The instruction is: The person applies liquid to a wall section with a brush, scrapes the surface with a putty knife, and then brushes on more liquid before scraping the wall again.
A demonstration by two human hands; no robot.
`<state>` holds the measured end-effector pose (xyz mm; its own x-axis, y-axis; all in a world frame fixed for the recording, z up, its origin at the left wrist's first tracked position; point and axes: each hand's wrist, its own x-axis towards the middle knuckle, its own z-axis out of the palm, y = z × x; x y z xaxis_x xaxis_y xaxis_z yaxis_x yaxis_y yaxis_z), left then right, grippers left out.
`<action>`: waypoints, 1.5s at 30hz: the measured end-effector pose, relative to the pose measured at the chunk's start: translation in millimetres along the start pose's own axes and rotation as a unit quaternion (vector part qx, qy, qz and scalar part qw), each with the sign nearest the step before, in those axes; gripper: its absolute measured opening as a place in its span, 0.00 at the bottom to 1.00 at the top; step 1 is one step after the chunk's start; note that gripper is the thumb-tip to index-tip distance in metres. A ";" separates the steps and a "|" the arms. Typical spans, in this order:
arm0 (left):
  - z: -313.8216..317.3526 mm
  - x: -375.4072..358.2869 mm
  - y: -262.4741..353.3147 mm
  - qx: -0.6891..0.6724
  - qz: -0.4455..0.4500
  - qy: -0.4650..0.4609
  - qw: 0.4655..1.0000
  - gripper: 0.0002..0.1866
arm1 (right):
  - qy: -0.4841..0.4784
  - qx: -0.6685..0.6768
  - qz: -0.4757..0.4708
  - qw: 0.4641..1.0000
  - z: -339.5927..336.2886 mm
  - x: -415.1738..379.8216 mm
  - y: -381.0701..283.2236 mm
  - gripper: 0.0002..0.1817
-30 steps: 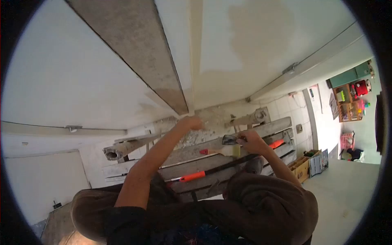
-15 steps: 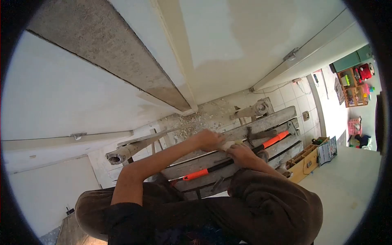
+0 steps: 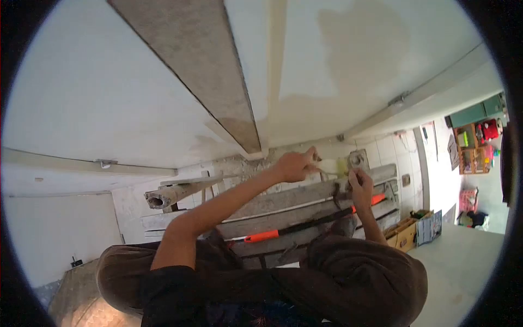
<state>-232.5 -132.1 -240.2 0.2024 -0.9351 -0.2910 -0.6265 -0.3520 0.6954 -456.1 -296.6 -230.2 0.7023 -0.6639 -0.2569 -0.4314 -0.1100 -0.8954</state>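
My left hand (image 3: 295, 166) is raised above the plank bench, with its fingers closed on one end of a pale strip (image 3: 328, 165). The strip stretches right, towards a yellowish piece that may be a roll of tape; motion blur hides its exact kind. My right hand (image 3: 360, 184) pinches near the yellowish end. Below my hands lies a long black bar tool with orange grips (image 3: 261, 236), along the grey planks (image 3: 261, 204). A dark curved metal tool head (image 3: 336, 196) rests near my right hand.
A wooden toolbox (image 3: 402, 235) stands at the right of the bench. Round posts, including a hollow-ended one (image 3: 163, 199), flank it. White walls (image 3: 316, 60) and a bare cement strip (image 3: 190, 60) rise ahead. Rubble lies on the floor at the wall's foot.
My hands have moved apart and forward, away from my body, the right one also to the right. The pale strip now spans between them. The view has shifted somewhat.
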 end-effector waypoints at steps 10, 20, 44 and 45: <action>-37.7 7.0 171.2 -0.467 0.334 0.533 0.621 0.13 | -0.089 -0.029 -0.273 0.957 9.8 2.9 -256.5 0.19; -38.5 15.1 179.2 -0.387 0.249 0.283 0.842 0.15 | 0.366 -0.389 -0.662 0.526 58.4 -97.3 -622.0 0.22; -95.3 -0.3 211.8 -0.400 0.340 0.333 0.783 0.10 | 0.317 -0.622 -0.554 0.454 91.2 -155.4 -644.7 0.05; -103.2 -5.5 212.5 -0.413 0.316 0.349 0.779 0.09 | 0.316 -0.621 -0.554 0.456 93.0 -154.0 -637.4 0.05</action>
<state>-289.0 -206.1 -23.0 0.5911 -0.6257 0.5091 -0.1267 0.5512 0.8247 -236.6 -55.5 346.3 0.7454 0.2703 0.6094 -0.2733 -0.7099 0.6491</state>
